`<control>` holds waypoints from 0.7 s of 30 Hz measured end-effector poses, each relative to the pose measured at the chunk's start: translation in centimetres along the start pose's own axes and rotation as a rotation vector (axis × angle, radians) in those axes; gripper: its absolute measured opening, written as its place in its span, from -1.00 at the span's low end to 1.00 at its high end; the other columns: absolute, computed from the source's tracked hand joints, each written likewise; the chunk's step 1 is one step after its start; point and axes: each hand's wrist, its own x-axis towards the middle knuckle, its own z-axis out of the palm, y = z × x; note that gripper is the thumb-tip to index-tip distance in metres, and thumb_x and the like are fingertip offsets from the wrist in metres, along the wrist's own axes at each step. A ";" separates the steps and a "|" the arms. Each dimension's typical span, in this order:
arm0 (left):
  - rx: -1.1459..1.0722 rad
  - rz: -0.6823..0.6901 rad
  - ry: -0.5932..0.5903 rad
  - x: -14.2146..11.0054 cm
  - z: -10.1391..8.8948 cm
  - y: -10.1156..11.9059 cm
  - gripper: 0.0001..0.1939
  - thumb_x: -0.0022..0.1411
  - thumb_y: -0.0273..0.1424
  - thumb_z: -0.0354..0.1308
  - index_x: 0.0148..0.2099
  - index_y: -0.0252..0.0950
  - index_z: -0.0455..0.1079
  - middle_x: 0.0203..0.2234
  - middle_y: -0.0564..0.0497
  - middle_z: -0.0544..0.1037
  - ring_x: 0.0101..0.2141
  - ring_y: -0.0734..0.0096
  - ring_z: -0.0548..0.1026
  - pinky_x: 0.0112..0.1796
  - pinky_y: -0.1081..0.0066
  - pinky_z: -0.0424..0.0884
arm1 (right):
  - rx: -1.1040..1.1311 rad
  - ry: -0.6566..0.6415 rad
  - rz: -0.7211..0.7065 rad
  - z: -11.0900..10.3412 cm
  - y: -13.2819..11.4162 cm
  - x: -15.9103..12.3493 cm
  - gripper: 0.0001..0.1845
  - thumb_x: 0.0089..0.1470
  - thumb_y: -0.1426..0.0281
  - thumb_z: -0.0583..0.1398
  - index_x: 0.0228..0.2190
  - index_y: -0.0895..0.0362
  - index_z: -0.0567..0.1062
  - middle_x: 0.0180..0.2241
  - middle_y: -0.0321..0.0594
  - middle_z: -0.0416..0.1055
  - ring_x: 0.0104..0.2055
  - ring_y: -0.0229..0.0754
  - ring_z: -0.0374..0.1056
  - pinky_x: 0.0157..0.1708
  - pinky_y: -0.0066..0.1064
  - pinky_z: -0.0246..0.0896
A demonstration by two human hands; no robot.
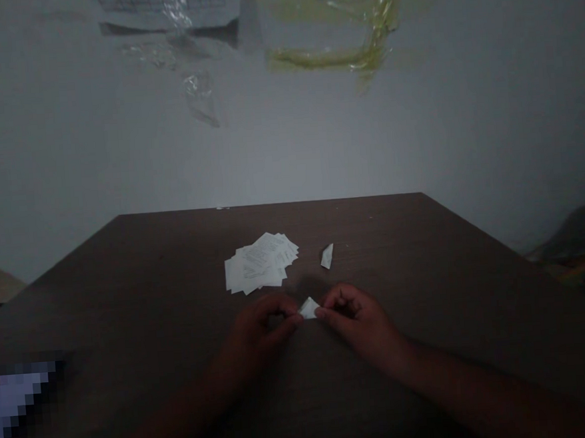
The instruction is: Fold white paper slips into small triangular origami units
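A small folded piece of paper (309,308), white and roughly triangular with its point upward, is held between my two hands near the middle of the table. My left hand (267,324) pinches its left corner between thumb and fingers. At the right corner, my right hand (356,314) grips it the same way, thumb in front. Beyond my left hand lies a loose pile of paper slips (260,262), some with printed lines. Another folded paper piece (327,256), narrow and pointed, rests to the right of the pile.
The dark brown table (426,263) reaches back to a pale wall (337,142). A blurred-out bright object (14,398) is at the left edge. Yellow tape (321,58) and a taped sheet (167,4) are on the wall. Dim items (579,245) stand beyond the table's right side.
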 end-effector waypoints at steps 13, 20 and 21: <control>-0.078 -0.149 -0.023 -0.3 0.5 -1.0 -0.71 0.37 -0.16 0.37 -0.31 -0.17 0.42 -0.23 -0.03 0.70 -0.19 0.15 0.61 -0.13 0.25 0.52 | -0.005 -0.029 0.024 0.2 1.1 -0.2 -0.64 0.24 0.07 0.51 -0.24 0.00 0.56 -0.31 -0.29 0.51 -0.21 -0.09 0.48 -0.19 -0.28 0.47; 0.031 -0.026 -0.056 -0.4 0.8 -1.0 -0.81 0.38 -0.23 0.31 -0.27 -0.16 0.45 -0.25 -0.02 0.70 -0.17 0.13 0.63 -0.08 0.21 0.50 | 0.029 -0.177 0.109 0.5 0.8 -0.3 -0.70 0.22 0.10 0.55 -0.20 0.01 0.71 -0.24 -0.26 0.64 -0.16 -0.07 0.56 -0.12 -0.25 0.50; 0.030 -0.027 -0.060 -0.5 0.9 -0.9 -0.83 0.37 -0.23 0.31 -0.25 -0.16 0.45 -0.26 -0.01 0.70 -0.18 0.13 0.63 -0.10 0.22 0.49 | 0.031 -0.190 0.124 0.4 0.8 -0.3 -0.72 0.23 0.10 0.54 -0.23 0.02 0.72 -0.25 -0.26 0.65 -0.17 -0.08 0.56 -0.12 -0.25 0.50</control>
